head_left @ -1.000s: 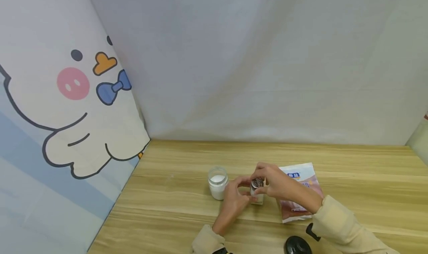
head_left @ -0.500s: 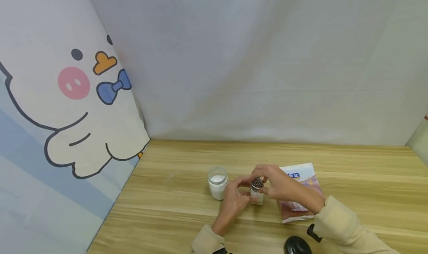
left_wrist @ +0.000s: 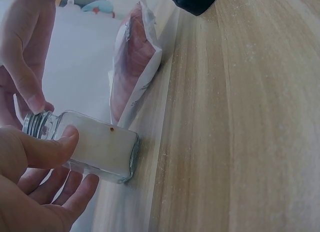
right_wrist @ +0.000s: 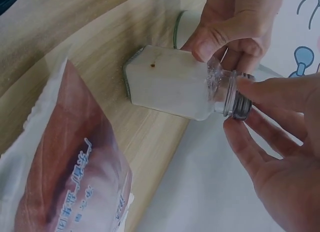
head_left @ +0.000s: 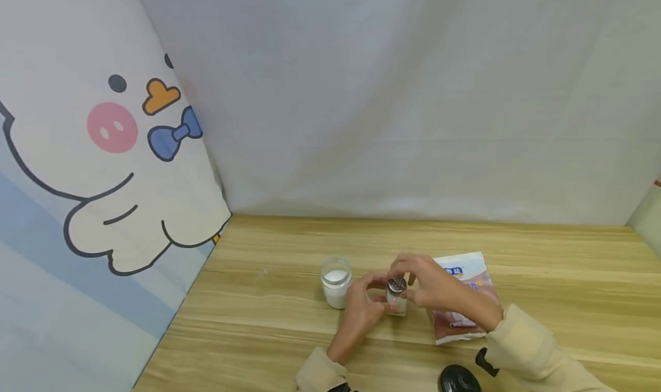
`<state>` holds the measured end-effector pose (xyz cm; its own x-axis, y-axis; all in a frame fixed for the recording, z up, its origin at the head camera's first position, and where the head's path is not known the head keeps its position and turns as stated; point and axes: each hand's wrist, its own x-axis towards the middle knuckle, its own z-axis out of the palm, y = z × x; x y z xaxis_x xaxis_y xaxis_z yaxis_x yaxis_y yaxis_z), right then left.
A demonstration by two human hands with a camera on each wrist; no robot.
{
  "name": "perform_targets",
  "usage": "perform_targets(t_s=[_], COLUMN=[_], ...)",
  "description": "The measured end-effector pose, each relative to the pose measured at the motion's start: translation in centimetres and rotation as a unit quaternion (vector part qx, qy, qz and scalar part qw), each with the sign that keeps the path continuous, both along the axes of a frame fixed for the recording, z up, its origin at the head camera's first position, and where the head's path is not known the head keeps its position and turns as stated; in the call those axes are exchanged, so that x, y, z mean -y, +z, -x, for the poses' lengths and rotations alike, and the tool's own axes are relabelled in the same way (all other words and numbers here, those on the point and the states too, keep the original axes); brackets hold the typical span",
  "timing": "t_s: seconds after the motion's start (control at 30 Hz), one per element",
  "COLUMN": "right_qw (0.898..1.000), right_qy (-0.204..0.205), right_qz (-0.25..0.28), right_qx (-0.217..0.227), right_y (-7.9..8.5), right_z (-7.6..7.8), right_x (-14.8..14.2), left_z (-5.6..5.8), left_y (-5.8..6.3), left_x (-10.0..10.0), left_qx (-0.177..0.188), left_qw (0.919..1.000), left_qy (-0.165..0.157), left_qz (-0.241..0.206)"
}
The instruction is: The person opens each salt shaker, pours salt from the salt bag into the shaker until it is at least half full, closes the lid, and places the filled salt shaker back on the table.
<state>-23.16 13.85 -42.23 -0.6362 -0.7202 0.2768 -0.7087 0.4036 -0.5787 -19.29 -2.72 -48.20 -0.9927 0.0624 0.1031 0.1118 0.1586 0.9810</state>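
Note:
A square glass shaker (head_left: 399,306) filled with white powder stands upright on the table between the two hands. Its perforated metal cap (right_wrist: 242,106) sits at the threaded neck. My left hand (head_left: 362,307) holds the glass body (left_wrist: 102,144) between thumb and fingers. At the top, my right hand (head_left: 432,283) pinches the cap with its thumb and fingertips. Just left of my left hand is an uncapped glass jar (head_left: 336,293) of white powder. A pink and white printed bag (right_wrist: 75,157) lies partly under my right forearm.
Near the front edge of the head view lies a round black lid (head_left: 458,377). Fine white grains are scattered on the wooden table (left_wrist: 240,122). A pale cloth (head_left: 392,122) hangs behind, and a cartoon-printed cloth (head_left: 119,174) borders the left side.
The right hand's fingers have shifted slightly around the cap, showing more of its holes than a second ago. The left hand and the shaker body have stayed in place.

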Motion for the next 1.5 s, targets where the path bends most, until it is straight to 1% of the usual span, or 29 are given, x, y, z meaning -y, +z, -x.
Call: perform_targets(t_s=[0.17, 0.23, 0.43, 0.53, 0.67, 0.9, 1.0, 1.13, 1.33, 1.4, 1.5], right_qw=[1.000, 0.999, 1.000, 1.000, 1.000, 1.000, 1.000, 1.000, 1.000, 1.000, 1.000], right_qy=[-0.024, -0.028, -0.004, -0.009, -0.021, 0.010, 0.001, -0.019, 0.012, 0.006, -0.017], right_qz=[-0.007, -0.012, -0.005, 0.002, -0.007, 0.001, 0.001, -0.017, -0.007, -0.002, -0.008], right_qx=[0.012, 0.010, 0.011, 0.009, 0.003, -0.003, -0.001, 0.000, -0.002, -0.002, -0.003], right_y=[-0.03, 0.01, 0.07, -0.01, -0.08, 0.11, 0.05, -0.02, -0.08, -0.16, -0.35], right_z=[-0.07, -0.08, -0.07, -0.11, -0.20, -0.09, -0.07, -0.18, -0.07, -0.07, -0.18], right_x=[-0.06, -0.05, 0.09, 0.24, 0.25, 0.08, 0.15, 0.20, 0.17, 0.22, 0.30], left_z=[0.10, 0.11, 0.06, 0.03, -0.02, -0.12, -0.10, -0.06, -0.07, -0.05, -0.04], left_y=[0.00, 0.04, 0.13, 0.15, 0.15, 0.40, 0.39, 0.27, 0.22, 0.21, 0.17], left_x=[-0.02, -0.01, 0.02, 0.05, 0.07, 0.12, 0.14, 0.15, 0.19, 0.21, 0.20], left_qx=[0.010, 0.010, 0.001, -0.003, -0.006, -0.006, -0.005, -0.003, -0.004, -0.006, -0.005], left_qw=[1.0000, 0.9999, 1.0000, 1.0000, 1.0000, 1.0000, 1.0000, 1.0000, 1.0000, 1.0000, 1.0000], left_qy=[0.000, 0.000, 0.000, 0.000, 0.000, 0.001, -0.001, -0.005, 0.000, 0.001, -0.002], left_qz=[-0.002, -0.001, 0.003, 0.001, 0.000, 0.007, 0.002, -0.004, 0.002, 0.000, -0.004])
